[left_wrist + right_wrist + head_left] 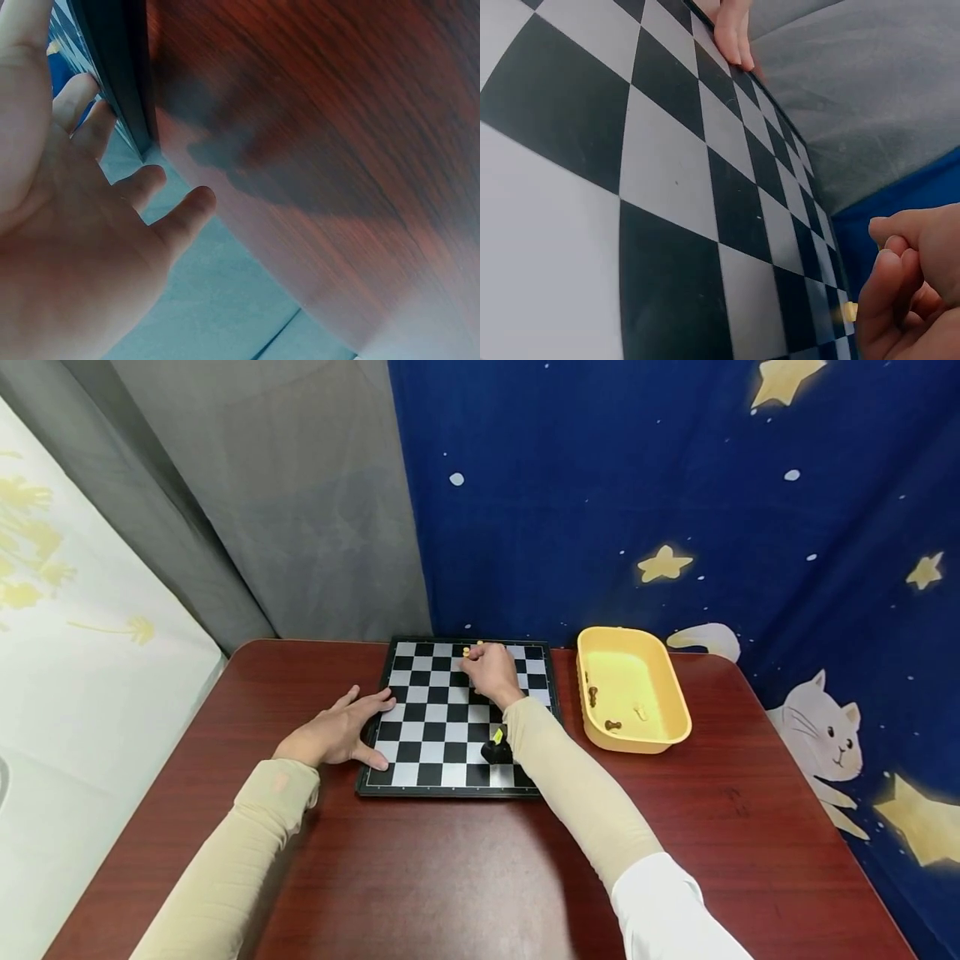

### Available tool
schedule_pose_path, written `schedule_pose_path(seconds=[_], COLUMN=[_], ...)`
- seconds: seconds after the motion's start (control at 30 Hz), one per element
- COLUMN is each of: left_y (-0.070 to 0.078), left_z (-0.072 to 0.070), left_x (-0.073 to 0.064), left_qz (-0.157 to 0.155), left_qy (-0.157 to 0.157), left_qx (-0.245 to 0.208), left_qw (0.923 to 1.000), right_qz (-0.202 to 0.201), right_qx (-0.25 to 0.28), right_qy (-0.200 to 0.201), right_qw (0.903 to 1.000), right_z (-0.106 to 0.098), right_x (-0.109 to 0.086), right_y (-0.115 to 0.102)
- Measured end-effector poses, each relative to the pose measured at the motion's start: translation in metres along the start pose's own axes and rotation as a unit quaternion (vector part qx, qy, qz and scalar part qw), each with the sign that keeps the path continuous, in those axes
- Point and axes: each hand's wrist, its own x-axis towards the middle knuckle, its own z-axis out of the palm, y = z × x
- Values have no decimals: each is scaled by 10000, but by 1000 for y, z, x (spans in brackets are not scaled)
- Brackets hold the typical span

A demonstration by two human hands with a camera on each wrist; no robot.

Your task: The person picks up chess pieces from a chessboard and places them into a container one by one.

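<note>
A black-and-white chessboard [432,728] lies on the table. My left hand [335,731] is at its left side, fingers spread, with fingertips and thumb touching the border; the left wrist view shows the fingers [94,129] beside the board's dark edge. Over the board's far middle, my right hand [491,671] has curled fingers and appears to pinch a small yellow chess piece [466,652]. Its fingers [885,281] mostly cover what they hold in the right wrist view, where a bit of yellow piece [850,311] shows. Another yellow piece [480,642] is at the far edge.
Right of the board stands a yellow tray [671,714] with several brown pieces [592,696] and a yellow piece [641,712] inside. The reddish-brown table [420,877] extends toward me. Grey and blue curtains [525,510] hang behind it. A black wrist device [495,750] sits below the right wrist.
</note>
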Motion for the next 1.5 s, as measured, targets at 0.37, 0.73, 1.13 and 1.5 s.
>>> schedule_pose_path(seconds=[0.37,0.73,1.13,1.5], left_y=[0,-2,0,1], left_z=[1,-2,-1,0], left_x=[-2,-2,-2,-3], left_qz=[22,12,-6,24], left_qy=[-6,-11,75,45], left_qx=[-47,6,-8,61], left_qw=[10000,10000,10000,10000], right_qz=[-159,-508,-841,-682], right_qx=[-48,-219,-448,-602], right_qy=[-223,-63,-122,-227], right_qw=[9996,9985,9954,9956], right_z=[-17,-39,-59,-75], right_x=[-7,-17,-24,-32], right_y=[-8,-21,-19,-7])
